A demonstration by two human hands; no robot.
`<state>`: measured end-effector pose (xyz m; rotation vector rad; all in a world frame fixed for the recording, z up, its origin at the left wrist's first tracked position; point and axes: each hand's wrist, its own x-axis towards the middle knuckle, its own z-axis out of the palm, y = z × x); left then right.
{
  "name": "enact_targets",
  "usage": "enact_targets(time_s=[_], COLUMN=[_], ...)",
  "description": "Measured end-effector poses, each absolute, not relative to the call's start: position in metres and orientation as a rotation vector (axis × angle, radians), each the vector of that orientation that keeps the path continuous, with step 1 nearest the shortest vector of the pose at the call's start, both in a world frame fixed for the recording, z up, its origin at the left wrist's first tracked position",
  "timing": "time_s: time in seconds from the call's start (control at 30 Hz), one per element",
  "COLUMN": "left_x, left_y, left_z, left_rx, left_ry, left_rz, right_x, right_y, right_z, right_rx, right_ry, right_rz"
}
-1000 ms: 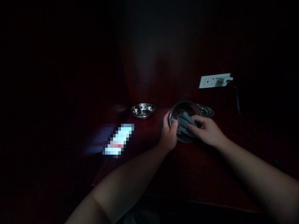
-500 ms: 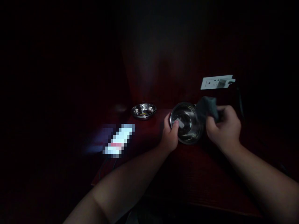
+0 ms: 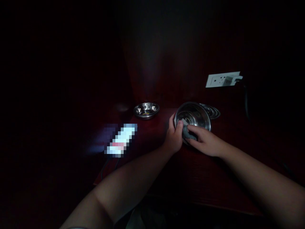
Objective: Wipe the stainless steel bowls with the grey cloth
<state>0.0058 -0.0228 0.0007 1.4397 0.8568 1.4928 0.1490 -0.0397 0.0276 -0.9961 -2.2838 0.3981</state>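
Observation:
A shiny metal bowl [image 3: 201,116] is tilted with its opening toward me. My left hand [image 3: 175,135] grips its left rim, thumb inside and fingers round the outside. By the thumb a small pale patch [image 3: 184,121] shows on the bowl's inner wall; I cannot tell if it is a label. My right hand [image 3: 205,141] is closed on a grey-green cloth [image 3: 188,133], bunched up and pressed against the near left part of the bowl's inside and rim. The fingertips are partly hidden by the cloth.
Stacked shallow metal bowls [image 3: 146,111] stand on the dark red table [image 3: 152,136] at left. Metal lids or dishes [image 3: 213,111] lie behind the held bowl. A glowing, pixelated phone [image 3: 122,140] is at the left edge. A wall socket [image 3: 222,79] holds a plug with a cord [image 3: 246,100].
My right hand has moved left and down, bringing the cloth from beyond the bowl's right side to its near left inside. The round metal pieces behind the bowl have come into view.

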Motion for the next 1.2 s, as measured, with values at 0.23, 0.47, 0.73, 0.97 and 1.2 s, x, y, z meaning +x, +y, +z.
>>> enact_targets(time_s=[0.23, 0.47, 0.73, 0.97, 1.2], left_x=[0.008, 0.013, 0.011, 0.007, 0.005], left_y=[-0.028, -0.038, -0.037, -0.028, -0.024], left_z=[0.004, 0.01, 0.013, 0.009, 0.006], left_rx=[1.493, 1.501, 1.377, 1.39, 1.395], left_ry=[0.734, 0.558, 0.632, 0.721, 0.754], left_rz=[1.458, 1.385, 1.37, 1.464, 1.508], right_x=[0.14, 0.148, 0.159, 0.159, 0.155], right_y=[-0.042, -0.037, -0.025, -0.026, -0.029], right_z=[0.029, 0.035, 0.037, 0.032, 0.028], right_rx=[-0.926, -0.978, -1.394, -1.539, -1.275], right_ry=[-2.138, -2.039, -2.089, -2.269, -2.484], right_rz=[0.298, -0.094, -0.566, -0.491, -0.007])
